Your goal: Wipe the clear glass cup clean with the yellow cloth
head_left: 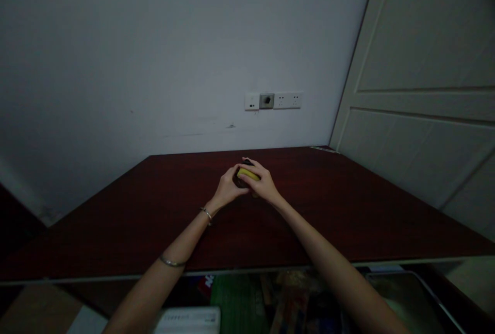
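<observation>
Both hands meet above the middle of the dark red tabletop [185, 210]. My left hand [226, 186] is closed around a dark, rounded object [240, 182], whose kind I cannot make out. A small yellow block with rounded ends [248, 173] is gripped between the thumb and fingers of my right hand [266, 184]. The block lies against or just over the dark object; their exact contact is hidden by the fingers. Part of the dark object also shows above the right fingers.
A white wall with a row of sockets [286, 100] rises behind the table. To the right stands a pale panelled door [421, 102]. Below the table's front edge are a green item [237, 303], a white box [189, 319] and other mixed things.
</observation>
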`<act>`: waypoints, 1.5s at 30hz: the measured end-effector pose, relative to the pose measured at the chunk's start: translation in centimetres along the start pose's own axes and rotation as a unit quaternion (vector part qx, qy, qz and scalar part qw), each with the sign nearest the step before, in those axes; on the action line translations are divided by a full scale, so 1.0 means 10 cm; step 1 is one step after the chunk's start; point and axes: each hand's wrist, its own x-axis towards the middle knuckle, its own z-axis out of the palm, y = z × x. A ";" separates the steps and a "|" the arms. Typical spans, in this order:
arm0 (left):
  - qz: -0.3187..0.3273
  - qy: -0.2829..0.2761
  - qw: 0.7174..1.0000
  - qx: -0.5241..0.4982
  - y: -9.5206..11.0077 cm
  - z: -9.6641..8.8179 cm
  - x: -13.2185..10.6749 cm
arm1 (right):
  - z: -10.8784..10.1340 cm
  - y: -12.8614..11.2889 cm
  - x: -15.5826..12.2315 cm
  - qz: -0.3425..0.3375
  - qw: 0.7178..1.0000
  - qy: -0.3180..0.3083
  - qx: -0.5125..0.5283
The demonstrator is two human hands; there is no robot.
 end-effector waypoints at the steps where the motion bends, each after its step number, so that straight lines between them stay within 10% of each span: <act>1: 0.000 -0.003 1.000 -0.007 0.01 0.00 0.00 | 0.00 0.01 0.01 0.022 1.000 0.013 0.011; 5: -0.026 -0.003 0.998 -0.055 0.06 0.02 -0.02 | -0.02 0.04 0.05 0.072 0.996 0.042 0.034; 13: -0.110 -0.002 0.980 -0.167 0.10 0.02 0.01 | -0.02 -0.06 0.00 -0.044 0.998 -0.042 0.010; 20: -0.113 -0.022 0.978 -0.175 0.15 0.02 0.00 | -0.06 0.06 0.08 0.067 0.995 0.031 0.063; 27: -0.129 0.006 0.975 -0.183 0.12 0.00 0.04 | -0.07 -0.05 0.02 -0.042 0.996 -0.053 0.050; 36: -0.126 -0.006 0.962 -0.241 0.18 -0.03 0.02 | -0.09 0.02 0.08 0.031 0.996 0.031 0.081; 45: -0.116 -0.008 0.969 -0.216 0.16 -0.04 0.03 | -0.07 -0.10 0.02 -0.022 0.998 -0.012 0.053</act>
